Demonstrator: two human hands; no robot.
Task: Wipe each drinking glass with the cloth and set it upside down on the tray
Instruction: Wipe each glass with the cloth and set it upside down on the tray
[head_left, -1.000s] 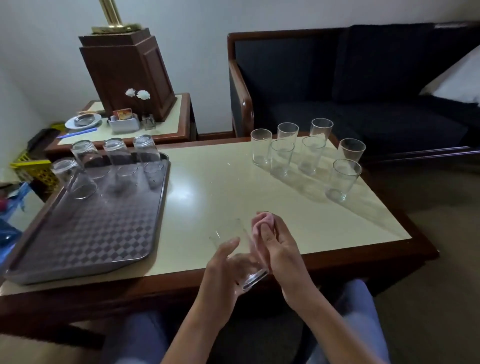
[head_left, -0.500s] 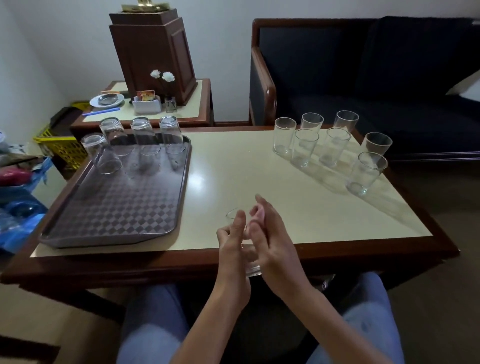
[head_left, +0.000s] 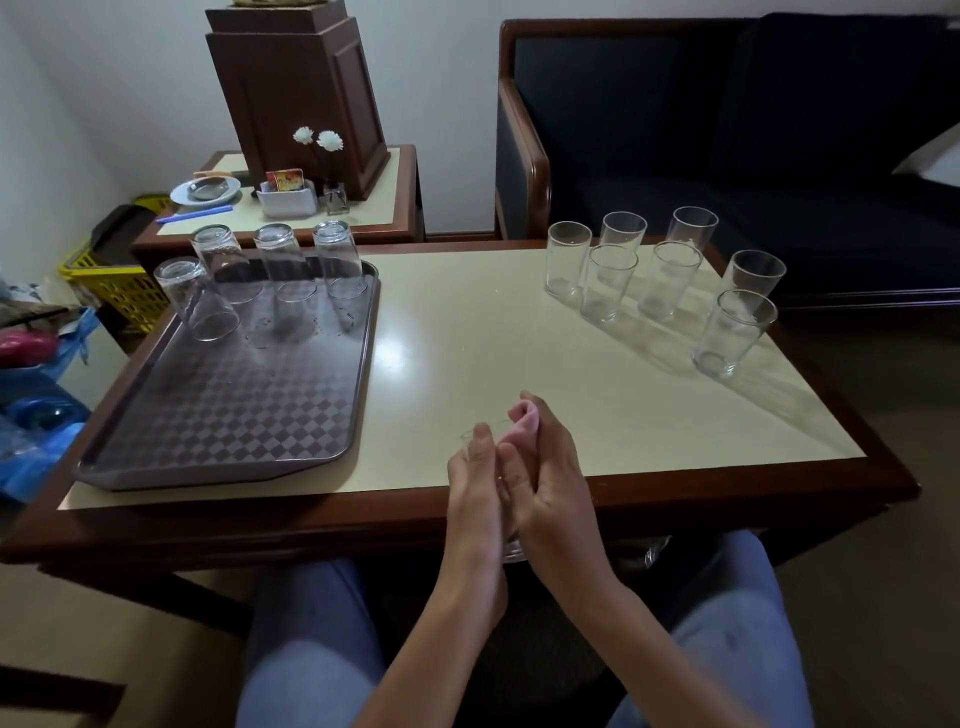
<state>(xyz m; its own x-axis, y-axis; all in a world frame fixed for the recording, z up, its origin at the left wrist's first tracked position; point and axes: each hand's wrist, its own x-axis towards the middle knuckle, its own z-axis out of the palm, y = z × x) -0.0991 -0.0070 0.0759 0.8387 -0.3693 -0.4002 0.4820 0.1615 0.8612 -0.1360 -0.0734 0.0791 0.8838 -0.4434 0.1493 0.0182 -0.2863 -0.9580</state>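
Drinking glass held over the near edge of the table. On my remote feed it sits tilted between both hands, mouth pointing away and base toward the lap. The left hand is curled round the side of it, thumb up near the rim. The right hand pinches the pink cloth against the rim, a fold of it showing above the fingertips. Most of the glass is hidden between the palms, so I cannot tell how far the cloth reaches inside.

To the left, the checkered tray lies flat on the table. Four upturned glasses stand at its far end, three in a row and one set forward by the left corner.

At the far right of the table, seven upright glasses stand in a loose cluster, well apart from the hands.

Beyond the table is a dark sofa with a wooden arm. Beside it, a side table carries a wooden pedestal, two white flowers, a plate and a white holder. A yellow basket sits on the floor at the left, and knees in blue jeans show below the table edge.
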